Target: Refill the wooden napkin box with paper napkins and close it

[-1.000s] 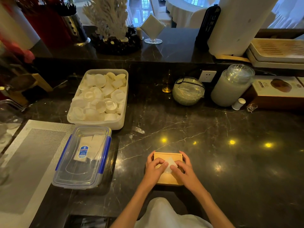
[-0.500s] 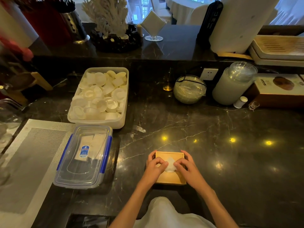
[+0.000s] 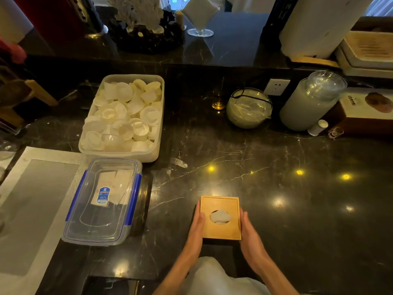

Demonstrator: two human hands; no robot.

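Note:
The wooden napkin box (image 3: 221, 202) sits near the front edge of the dark marble counter, its lid on. White napkin paper (image 3: 219, 216) shows through the oval hole in the lid. My left hand (image 3: 196, 227) lies flat against the box's left side. Against the right side presses my right hand (image 3: 248, 231). Both hands clasp the box between them.
A clear lidded plastic container with blue clips (image 3: 102, 201) stands left of the box, partly on a grey mat (image 3: 32, 209). Behind it a white tub (image 3: 157, 145) holds several white cups. A glass bowl (image 3: 248, 107), a tall jar (image 3: 308, 103) and a carton (image 3: 365, 111) line the back.
My fingers have left the napkin in the lid's hole and both hands have dropped to the box's sides. The napkin now lies flat in the opening.

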